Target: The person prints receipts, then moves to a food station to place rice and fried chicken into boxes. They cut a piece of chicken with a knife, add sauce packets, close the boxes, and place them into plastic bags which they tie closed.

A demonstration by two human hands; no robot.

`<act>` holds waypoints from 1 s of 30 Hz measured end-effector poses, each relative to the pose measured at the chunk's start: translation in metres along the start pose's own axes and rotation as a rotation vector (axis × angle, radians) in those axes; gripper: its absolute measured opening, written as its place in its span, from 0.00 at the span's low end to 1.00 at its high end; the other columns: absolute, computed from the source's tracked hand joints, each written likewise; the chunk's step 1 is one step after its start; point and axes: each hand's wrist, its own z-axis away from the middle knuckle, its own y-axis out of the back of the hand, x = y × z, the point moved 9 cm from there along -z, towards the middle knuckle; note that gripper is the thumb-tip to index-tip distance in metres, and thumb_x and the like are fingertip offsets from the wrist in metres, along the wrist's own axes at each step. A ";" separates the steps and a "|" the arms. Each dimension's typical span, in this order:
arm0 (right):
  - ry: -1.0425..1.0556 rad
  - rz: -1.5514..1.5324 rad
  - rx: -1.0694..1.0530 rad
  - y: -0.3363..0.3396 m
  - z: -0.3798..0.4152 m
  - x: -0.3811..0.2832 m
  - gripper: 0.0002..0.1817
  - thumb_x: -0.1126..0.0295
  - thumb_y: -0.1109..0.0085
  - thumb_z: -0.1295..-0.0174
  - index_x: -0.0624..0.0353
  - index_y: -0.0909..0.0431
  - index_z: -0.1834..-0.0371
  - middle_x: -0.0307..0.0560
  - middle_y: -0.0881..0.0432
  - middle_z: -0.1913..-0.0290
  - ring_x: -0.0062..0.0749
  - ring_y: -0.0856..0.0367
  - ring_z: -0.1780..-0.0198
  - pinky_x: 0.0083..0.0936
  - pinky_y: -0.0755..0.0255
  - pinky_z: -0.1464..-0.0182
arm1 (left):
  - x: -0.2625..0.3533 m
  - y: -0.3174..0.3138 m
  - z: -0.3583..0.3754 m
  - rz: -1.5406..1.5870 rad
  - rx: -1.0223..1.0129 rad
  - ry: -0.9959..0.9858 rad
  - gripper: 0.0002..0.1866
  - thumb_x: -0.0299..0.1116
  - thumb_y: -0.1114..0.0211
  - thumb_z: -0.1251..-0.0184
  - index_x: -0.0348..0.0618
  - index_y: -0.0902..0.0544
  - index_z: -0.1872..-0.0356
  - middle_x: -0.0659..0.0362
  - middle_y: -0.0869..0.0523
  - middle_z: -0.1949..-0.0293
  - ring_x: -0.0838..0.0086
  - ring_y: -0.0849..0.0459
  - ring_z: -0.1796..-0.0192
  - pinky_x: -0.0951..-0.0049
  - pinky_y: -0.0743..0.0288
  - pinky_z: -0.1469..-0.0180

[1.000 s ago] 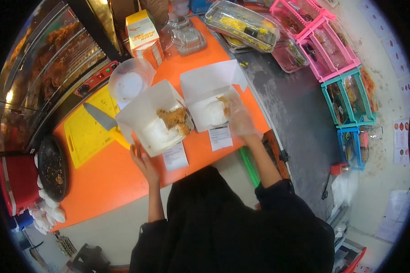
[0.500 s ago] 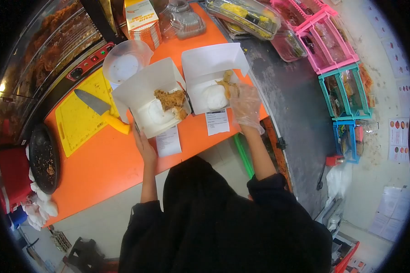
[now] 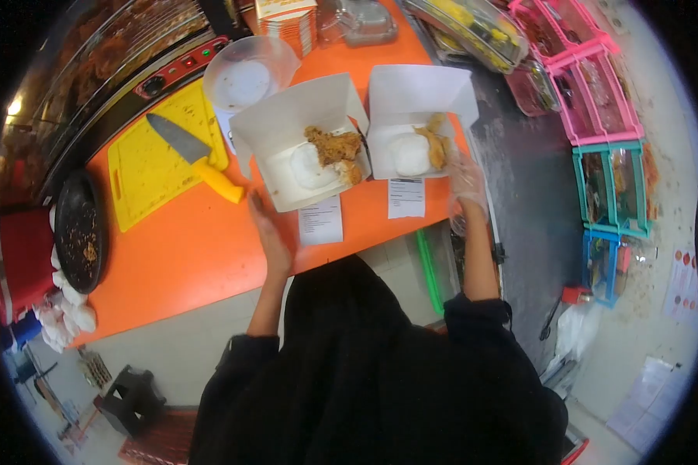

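Left hand: bare left hand lies flat, fingers together and holding nothing, on the orange surface; its fingertips are at the lower left corner of the left box.
Right hand: right hand in a clear glove, fingers loosely spread, holds nothing; it sits at 4 o'clock of the right box, at its corner, at the surface's edge.
Left box: white, lid open and standing toward 11 o'clock; inside, a mound of rice with fried chicken at its 1 o'clock, touching it.
Right box: white, lid open toward 12 o'clock, just beside the left box; holds a rice ball with a chicken piece at its 3 o'clock.
Slips: a slip lies at 6 o'clock of the left box, another slip at 6 o'clock of the right box.
Knife: knife, yellow handle, lies partly on the yellow board, at 9 o'clock of the left box.
Tub: clear tub at 11 o'clock of the left box.
Pan: dark pan at the surface's far left.
Baskets: pink baskets and a teal basket well apart at 3 o'clock.
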 end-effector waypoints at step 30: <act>-0.203 -0.720 0.320 0.103 0.084 0.132 0.29 0.45 0.59 0.38 0.56 0.32 0.43 0.45 0.24 0.51 0.32 0.26 0.50 0.32 0.38 0.49 | 0.009 -0.002 0.002 -0.115 0.021 0.089 0.33 0.52 0.69 0.30 0.34 0.48 0.35 0.49 0.46 0.34 0.64 0.48 0.32 0.64 0.57 0.32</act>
